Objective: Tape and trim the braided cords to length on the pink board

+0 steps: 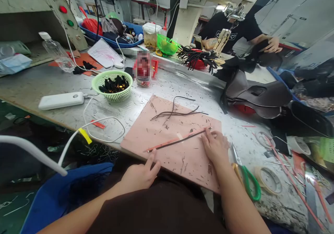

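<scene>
A thin dark cord (180, 140) lies stretched straight along a narrow pink strip (160, 146) with small marks, on a pink board (167, 164). At its lower left end, my left hand (142, 173) holds the cord down with the index fingertip, other fingers bent. My right hand (216, 145) rests on the board and holds the upper right end under its fingertips. A small pale piece of tape (180, 136) crosses the pink strip near its middle. Farther back on the board lie several loose dark cords (177, 113).
Green-handled scissors (247, 178) and a tape roll (268, 180) lie right of the board. Back left stand a pale green basket (114, 96) of black pieces and a white power bank (61, 101). Across the table, a person in black sits behind a sewing machine (191, 22).
</scene>
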The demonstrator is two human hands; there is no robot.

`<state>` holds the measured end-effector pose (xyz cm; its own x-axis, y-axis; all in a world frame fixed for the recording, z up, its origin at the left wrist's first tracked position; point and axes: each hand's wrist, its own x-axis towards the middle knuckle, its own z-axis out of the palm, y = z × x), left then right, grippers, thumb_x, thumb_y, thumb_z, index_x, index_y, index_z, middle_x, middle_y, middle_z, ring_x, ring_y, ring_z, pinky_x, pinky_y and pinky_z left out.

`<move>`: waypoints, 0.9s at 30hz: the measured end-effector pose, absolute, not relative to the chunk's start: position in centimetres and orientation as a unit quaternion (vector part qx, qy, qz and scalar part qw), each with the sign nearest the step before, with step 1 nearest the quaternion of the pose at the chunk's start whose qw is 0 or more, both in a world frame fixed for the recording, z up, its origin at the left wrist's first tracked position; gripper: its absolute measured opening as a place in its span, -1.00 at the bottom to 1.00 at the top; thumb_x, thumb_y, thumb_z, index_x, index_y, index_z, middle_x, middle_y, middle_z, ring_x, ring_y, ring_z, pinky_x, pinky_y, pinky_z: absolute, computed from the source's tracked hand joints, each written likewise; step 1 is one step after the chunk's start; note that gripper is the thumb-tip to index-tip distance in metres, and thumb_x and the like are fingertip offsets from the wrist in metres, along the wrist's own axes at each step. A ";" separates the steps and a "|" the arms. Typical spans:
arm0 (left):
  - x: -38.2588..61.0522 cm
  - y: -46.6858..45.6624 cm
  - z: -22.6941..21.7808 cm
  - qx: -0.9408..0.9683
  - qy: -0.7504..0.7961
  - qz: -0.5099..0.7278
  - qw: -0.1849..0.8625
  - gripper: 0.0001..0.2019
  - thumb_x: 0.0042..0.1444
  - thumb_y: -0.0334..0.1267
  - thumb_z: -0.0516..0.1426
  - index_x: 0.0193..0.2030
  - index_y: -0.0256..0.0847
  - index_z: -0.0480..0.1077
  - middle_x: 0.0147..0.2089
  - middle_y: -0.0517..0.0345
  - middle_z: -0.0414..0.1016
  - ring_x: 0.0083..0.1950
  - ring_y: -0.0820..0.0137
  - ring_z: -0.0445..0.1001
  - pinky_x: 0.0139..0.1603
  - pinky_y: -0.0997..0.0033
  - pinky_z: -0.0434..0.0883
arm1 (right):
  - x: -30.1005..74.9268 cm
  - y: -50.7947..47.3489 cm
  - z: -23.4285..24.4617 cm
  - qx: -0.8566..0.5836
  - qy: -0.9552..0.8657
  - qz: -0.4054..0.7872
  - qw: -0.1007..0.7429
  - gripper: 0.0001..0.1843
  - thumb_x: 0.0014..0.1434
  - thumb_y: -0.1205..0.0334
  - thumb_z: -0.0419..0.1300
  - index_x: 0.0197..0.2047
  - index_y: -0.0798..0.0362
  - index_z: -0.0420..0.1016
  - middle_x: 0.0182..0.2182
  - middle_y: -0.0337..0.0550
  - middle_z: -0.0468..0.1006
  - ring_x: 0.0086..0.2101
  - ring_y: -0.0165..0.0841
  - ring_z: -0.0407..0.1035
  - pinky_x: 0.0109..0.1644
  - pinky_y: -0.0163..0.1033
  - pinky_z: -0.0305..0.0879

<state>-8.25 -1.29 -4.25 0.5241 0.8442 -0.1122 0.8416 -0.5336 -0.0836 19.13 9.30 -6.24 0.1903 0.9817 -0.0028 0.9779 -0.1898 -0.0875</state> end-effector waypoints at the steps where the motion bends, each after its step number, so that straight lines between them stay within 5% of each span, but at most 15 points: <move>1: -8.2 -1.3 -4.2 -0.872 -0.484 0.070 0.012 -0.67 0.08 -0.34 0.00 0.01 -0.21 0.34 0.19 -0.36 0.24 -0.66 0.40 0.44 -0.71 0.46 0.26 | 19.2 9.3 -6.3 -0.771 -0.635 0.031 0.034 -0.48 0.22 -0.04 -0.18 0.18 -0.11 0.22 -0.05 -0.08 0.27 -0.09 -0.13 0.12 0.00 -0.02 0.05; 27: -7.6 -1.4 -3.6 -0.847 -0.526 0.077 0.002 -0.68 0.09 -0.33 -0.02 -0.02 -0.22 0.38 0.20 -0.36 0.22 -0.65 0.37 0.45 -0.73 0.45 0.24 | 19.0 9.2 -6.2 -0.766 -0.642 0.014 0.034 -0.49 0.22 -0.03 -0.18 0.18 -0.11 0.22 -0.07 -0.07 0.28 -0.10 -0.14 0.13 -0.01 -0.03 0.05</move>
